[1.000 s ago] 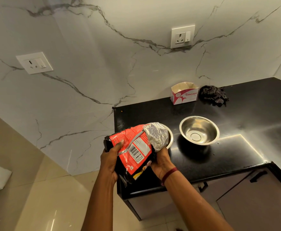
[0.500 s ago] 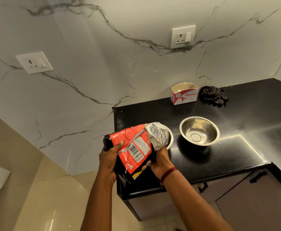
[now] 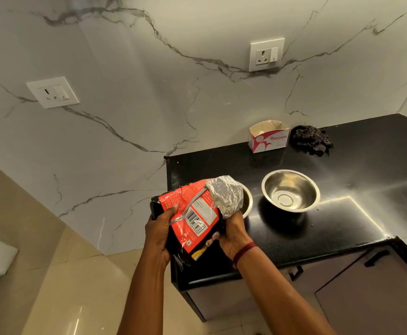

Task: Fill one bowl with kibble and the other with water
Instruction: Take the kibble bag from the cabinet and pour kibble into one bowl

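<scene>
A red and black kibble bag (image 3: 192, 216) with a silver foil mouth is tilted over the left steel bowl (image 3: 248, 203), which it mostly hides. My left hand (image 3: 159, 234) grips the bag's lower left side. My right hand (image 3: 234, 234) holds the bag from below, near the foil mouth. A second steel bowl (image 3: 290, 191) stands to the right on the black counter (image 3: 342, 228), and its inside looks bare. Whether kibble lies in the left bowl is hidden.
A small open red and white carton (image 3: 269, 139) and a crumpled dark cloth (image 3: 311, 141) sit at the back by the marble wall. Sockets (image 3: 266, 54) are on the wall. The counter's left edge (image 3: 171, 213) drops to a tiled floor. Cabinet doors with dark handles (image 3: 376, 258) lie below.
The bag and both hands stay almost still over the left bowl; the bag's tilt shifts only slightly.
</scene>
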